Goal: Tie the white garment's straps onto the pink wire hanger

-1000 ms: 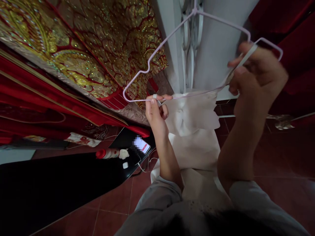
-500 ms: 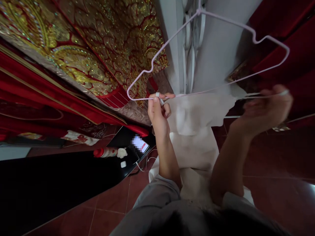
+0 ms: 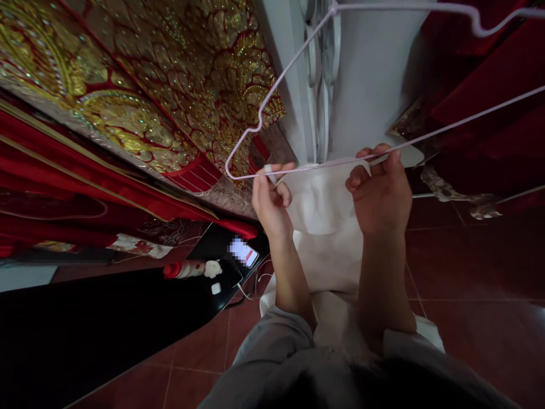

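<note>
A pale pink clothes hanger (image 3: 276,91) stretches across the upper part of the view, its right end past the frame edge. My left hand (image 3: 272,199) pinches its lower bar near the left corner, white bands showing on the fingers. My right hand (image 3: 381,193) is closed at the same bar, right of the middle, fingertips curled on it. Between the hands, a cream-white cloth (image 3: 321,196) meets the bar and hangs below it. Whether the right fingers also grip the cloth's edge, I cannot tell.
Gold-embroidered red garments (image 3: 170,85) hang close on the left, dark red cloth (image 3: 481,102) on the right. On a black table (image 3: 106,318) are a lit phone (image 3: 244,253), a red-capped bottle (image 3: 183,268) and a small white case (image 3: 216,288). A white cable (image 3: 244,291) trails there.
My right hand has come left from the far right to the hanger's bar, and the cloth that spread rightward is now narrower. The hanger's right side has swung up and right. My left hand stays put.
</note>
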Demonstrator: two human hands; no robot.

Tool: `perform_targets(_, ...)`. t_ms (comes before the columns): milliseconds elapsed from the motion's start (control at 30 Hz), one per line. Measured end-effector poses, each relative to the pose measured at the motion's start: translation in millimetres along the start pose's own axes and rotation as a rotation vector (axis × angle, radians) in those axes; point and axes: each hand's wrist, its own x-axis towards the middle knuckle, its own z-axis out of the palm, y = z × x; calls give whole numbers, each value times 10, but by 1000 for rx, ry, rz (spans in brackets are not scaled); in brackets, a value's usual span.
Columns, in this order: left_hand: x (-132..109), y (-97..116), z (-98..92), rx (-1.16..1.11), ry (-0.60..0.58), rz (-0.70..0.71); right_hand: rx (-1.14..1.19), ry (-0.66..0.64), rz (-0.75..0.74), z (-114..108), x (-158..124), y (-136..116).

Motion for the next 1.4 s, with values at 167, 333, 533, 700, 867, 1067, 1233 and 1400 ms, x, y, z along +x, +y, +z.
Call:
perform_targets(167,179,-19,-374,332,360,356,-28,-4,-19,-58,64,-17)
perform_targets(333,356,127,-754,539,357,626,-71,-11,20,-106,78,-11)
perform_targets(533,538,362,-656,548,-147,551,-102,-28,43,-102,68,-11)
perform_targets(700,703,575,-242,731,-385,397,-141,-37,39,-178,115,-1)
perform_targets(867,785,579,5,775,-348,362,-153,-66,57,-213,130,-10)
perform_targets(1067,740,283,-222,551,-91,210,-162,-17,3,-131,82,-41)
perform_targets(1233,520,-155,-335,226,146,72,-167,-23,-6,-110,76,-17)
perform_targets(1400,196,-280,-216,79,121,4,-163,9,-32,-71,52,5)
